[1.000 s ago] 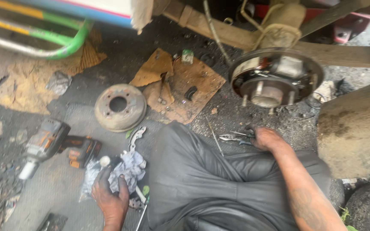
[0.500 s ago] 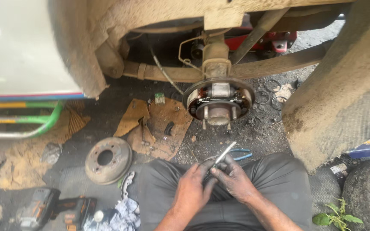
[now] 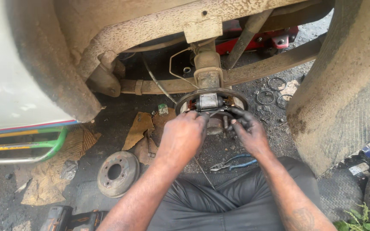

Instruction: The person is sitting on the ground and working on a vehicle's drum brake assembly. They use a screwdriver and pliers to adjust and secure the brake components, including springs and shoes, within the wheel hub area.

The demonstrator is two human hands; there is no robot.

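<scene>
A round brake assembly (image 3: 185, 101) hangs under the axle of a raised vehicle, with a grey wheel cylinder (image 3: 209, 102) at its top. My left hand (image 3: 183, 137) is curled at its left side, fingertips on a dark curved part (image 3: 219, 112) that runs across the front of the brake. My right hand (image 3: 248, 130), black with grease, grips the same part from the right. What else the fingers hold is hidden. I sit on the ground with my dark trousers (image 3: 210, 201) below the hands.
A removed brake drum (image 3: 117, 173) lies at lower left, blue-handled pliers (image 3: 232, 164) by my knee, and a power tool (image 3: 71, 219) at the bottom edge. A big tyre (image 3: 347, 98) stands close on the right. Metal rings (image 3: 275, 83), torn cardboard (image 3: 140, 128) and a red jack (image 3: 275, 38) lie around.
My hands were apart on the ground a second ago, then met over my lap with a thin tool. Both have now reached forward onto the brake assembly, and my view has moved closer.
</scene>
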